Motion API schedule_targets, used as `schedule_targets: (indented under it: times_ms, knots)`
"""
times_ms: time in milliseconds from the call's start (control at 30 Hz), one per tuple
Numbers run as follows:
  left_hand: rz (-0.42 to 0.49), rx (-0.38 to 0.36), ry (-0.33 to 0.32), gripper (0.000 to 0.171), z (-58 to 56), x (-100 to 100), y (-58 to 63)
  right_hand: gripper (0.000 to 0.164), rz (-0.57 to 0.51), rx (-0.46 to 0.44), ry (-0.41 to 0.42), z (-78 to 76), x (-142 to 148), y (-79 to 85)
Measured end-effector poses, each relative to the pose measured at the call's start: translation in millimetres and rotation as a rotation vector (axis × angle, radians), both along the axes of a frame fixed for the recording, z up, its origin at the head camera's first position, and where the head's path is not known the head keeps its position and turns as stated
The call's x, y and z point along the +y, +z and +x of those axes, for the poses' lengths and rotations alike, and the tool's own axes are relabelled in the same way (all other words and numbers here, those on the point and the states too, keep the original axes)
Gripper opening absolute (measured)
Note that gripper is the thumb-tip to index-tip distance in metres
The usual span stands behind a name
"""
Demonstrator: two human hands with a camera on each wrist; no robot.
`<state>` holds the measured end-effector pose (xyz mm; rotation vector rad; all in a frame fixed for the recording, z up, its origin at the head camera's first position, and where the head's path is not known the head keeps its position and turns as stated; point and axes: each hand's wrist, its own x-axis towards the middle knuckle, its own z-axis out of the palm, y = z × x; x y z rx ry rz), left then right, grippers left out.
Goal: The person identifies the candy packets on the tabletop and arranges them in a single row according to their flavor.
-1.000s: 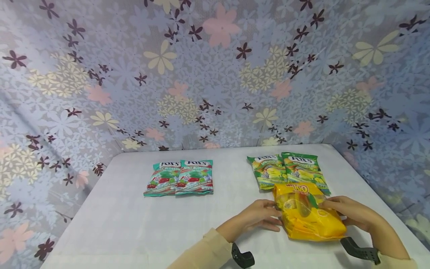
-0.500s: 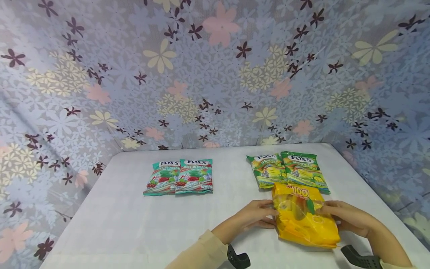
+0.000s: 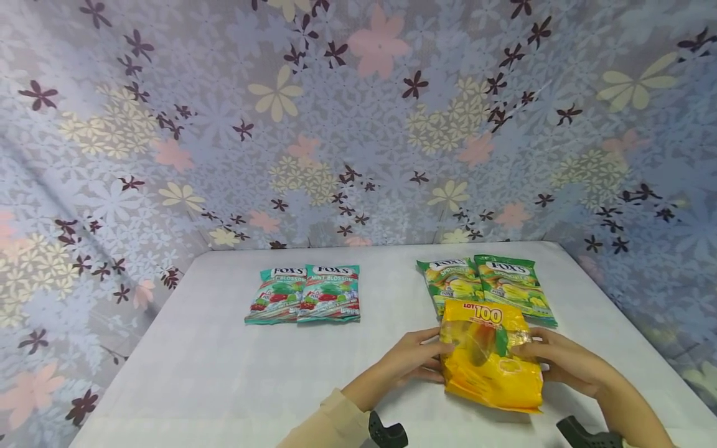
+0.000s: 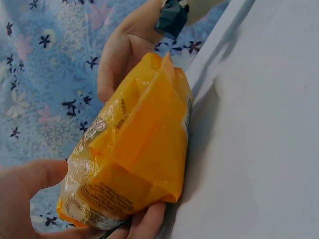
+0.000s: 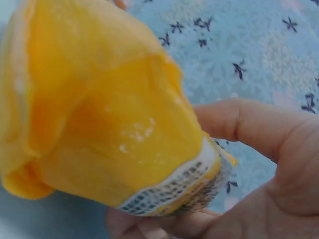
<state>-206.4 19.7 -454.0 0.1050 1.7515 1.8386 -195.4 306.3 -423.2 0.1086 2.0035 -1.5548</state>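
Observation:
A puffy yellow candy bag (image 3: 493, 367) printed with "100" and a mango picture is gripped between both hands, its top tilted up and away. My left hand (image 3: 413, 358) holds its left side; in the left wrist view the thumb (image 4: 50, 172) lies on the front and other fingers curl under. On the bag's right side my right hand (image 3: 566, 361) grips it, thumb over the front, with the remaining fingers behind, as the right wrist view (image 5: 259, 164) shows. The bag's upper part overlaps the lower ends of two green Fox's candy bags (image 3: 512, 283).
Two teal Fox's Mint Blossom bags (image 3: 330, 294) lie overlapping on the left half of the white table (image 3: 224, 373). Behind the table's far edge hangs a flower-patterned cloth (image 3: 381, 149), which also runs down both sides.
Both hands have shifted the yellow candy bag to the left and turned it slightly more upright. The green and teal bags stay put; the head view swings slightly.

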Motion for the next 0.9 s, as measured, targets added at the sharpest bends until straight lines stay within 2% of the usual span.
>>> schedule_targets:
  times_ms: [267, 400, 533, 733, 900]
  knots:
    - [-0.091, 0.094, 0.123, 0.066, -10.5, -16, 5.8, 0.094, 0.013, 0.091, -0.044, -9.6, -36, 5.4]
    - [-0.091, 0.137, 0.134, 0.068, -18.1, -28, 9.4, 0.1, 0.001, 0.121, -0.036, -17.2, -52, 9.6]
    - [-0.099, 0.176, 0.136, 0.069, -25.2, -40, 14.5, 0.101, -0.024, 0.159, -0.025, -25.2, -63, 13.0]
    - [-0.108, 0.222, 0.174, 0.071, -34.8, -55, 21.8, 0.101, -0.059, 0.191, -0.037, -37.8, -83, 20.2]
    - [-0.155, 0.26, 0.2, 0.076, -40.3, -67, 28.3, 0.101, -0.07, 0.213, -0.037, -49.5, -98, 26.5]
